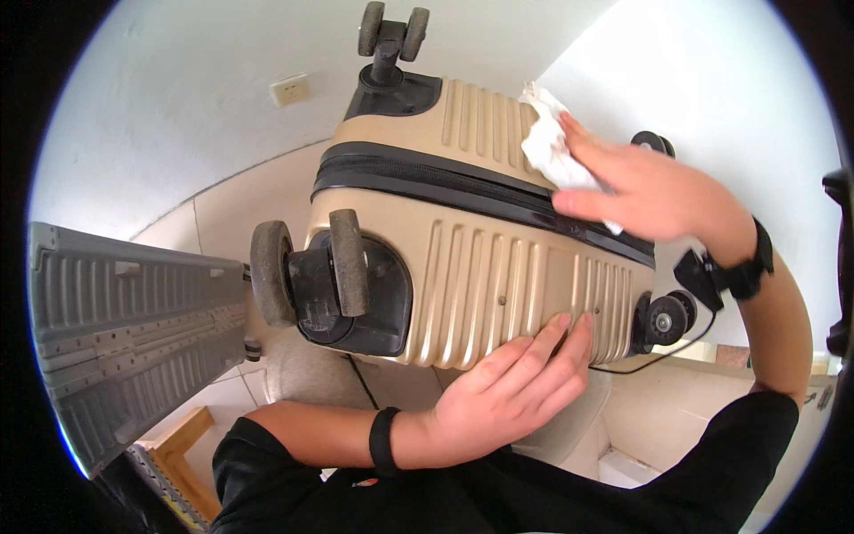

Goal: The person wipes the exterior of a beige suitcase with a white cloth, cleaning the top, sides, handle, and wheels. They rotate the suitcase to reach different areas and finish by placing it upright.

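Before me a gold hard-shell suitcase (pixel 480 280) lies with its ribbed, wheeled end facing me. My left hand (pixel 517 387) rests on the ribbed shell near its lower edge, fingers laid on the surface. My right hand (pixel 634 183) presses a crumpled white cloth or tissue (pixel 557 143) against the shell by the black zipper band (pixel 434 180). Grey dust coats the twin caster wheels (pixel 347 263) on the near left corner and the upper caster (pixel 393 33). Another caster (pixel 667 320) sits at the right corner, and one more is partly hidden behind my right hand.
A grey ribbed hard-shell suitcase (pixel 140 334) stands at left. Behind are a white wall (pixel 200 120) with a socket plate (pixel 291 90) and a tiled floor (pixel 260 193). A wooden frame (pixel 183 427) is at lower left. A black cable (pixel 640 367) trails from my right wrist device (pixel 700 274).
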Tool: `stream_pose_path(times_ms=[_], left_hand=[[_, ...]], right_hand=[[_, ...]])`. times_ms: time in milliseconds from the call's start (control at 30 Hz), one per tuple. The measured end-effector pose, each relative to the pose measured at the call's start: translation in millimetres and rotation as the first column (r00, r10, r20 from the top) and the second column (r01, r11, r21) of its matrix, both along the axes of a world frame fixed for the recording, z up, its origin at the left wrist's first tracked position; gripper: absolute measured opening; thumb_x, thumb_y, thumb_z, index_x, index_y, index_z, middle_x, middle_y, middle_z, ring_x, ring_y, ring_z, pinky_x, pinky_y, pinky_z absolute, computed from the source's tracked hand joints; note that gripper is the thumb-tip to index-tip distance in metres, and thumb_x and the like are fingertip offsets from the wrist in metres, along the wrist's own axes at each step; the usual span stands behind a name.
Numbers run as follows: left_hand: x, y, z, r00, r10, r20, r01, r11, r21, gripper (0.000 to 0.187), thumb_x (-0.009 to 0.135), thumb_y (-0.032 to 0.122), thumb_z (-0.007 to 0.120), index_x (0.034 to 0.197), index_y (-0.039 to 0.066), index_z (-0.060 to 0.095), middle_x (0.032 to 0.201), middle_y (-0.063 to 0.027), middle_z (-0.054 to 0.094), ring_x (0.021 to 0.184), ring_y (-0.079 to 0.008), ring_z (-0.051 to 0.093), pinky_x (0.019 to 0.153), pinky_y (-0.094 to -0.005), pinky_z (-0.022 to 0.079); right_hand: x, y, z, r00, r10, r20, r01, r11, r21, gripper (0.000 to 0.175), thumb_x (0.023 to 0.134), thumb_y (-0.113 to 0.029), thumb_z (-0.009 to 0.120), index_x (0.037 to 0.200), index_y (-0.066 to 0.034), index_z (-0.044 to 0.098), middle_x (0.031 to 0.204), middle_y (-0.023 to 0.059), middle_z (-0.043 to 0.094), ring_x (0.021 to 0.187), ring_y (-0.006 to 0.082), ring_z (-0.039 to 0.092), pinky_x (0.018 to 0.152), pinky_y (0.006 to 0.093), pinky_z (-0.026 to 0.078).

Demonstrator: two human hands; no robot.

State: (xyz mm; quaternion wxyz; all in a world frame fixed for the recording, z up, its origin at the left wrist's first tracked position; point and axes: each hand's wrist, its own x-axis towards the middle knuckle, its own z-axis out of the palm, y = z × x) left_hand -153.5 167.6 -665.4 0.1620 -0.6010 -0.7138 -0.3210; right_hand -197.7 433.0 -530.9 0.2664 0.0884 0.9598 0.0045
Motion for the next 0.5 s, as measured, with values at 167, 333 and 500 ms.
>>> stream_pose_path(times_ms=[167,333,500], left_hand=[[3,2,-2,1.0,0.011,-0.01,-0.01,1.0,0.013,0.026,0.102,0.021,0.07,0.128,0.019,0.076,0.152,0.0026,0.075,0.136,-0.0154,0.068,0.102,-0.0265,0.046],[2,7,-5,0.997,0.079,-0.021,-0.078,0.996,0.041,0.03,0.1,0.023,0.072,0.129,0.018,0.077,0.15,0.0036,0.077,0.134,-0.0155,0.069,0.107,-0.0308,0.043],[3,10,-7,0.998,0.045,-0.036,-0.043,0.998,0.048,0.031,0.099,0.022,0.074,0.129,0.018,0.079,0.148,0.003,0.078,0.134,-0.0167,0.07,0.105,-0.0301,0.042]], right_hand=[[-24,24,-1,0.936,-0.269,0.227,0.278,0.961,-0.008,0.098,0.119,-0.065,0.047,0.18,0.0077,0.022,0.176,0.0374,0.042,0.16,0.044,0.052,0.132,0.0412,0.041],[19,19,6,0.987,-0.094,0.133,0.097,0.995,-0.016,0.088,0.122,-0.056,0.047,0.182,0.0027,0.02,0.19,0.0271,0.023,0.173,0.0397,0.031,0.139,0.0401,0.027],[42,18,29,0.941,-0.173,0.291,0.231,0.956,-0.178,0.077,0.122,-0.052,0.052,0.179,-0.0032,0.038,0.188,0.0219,0.032,0.158,0.0352,0.051,0.132,0.0398,0.038]])
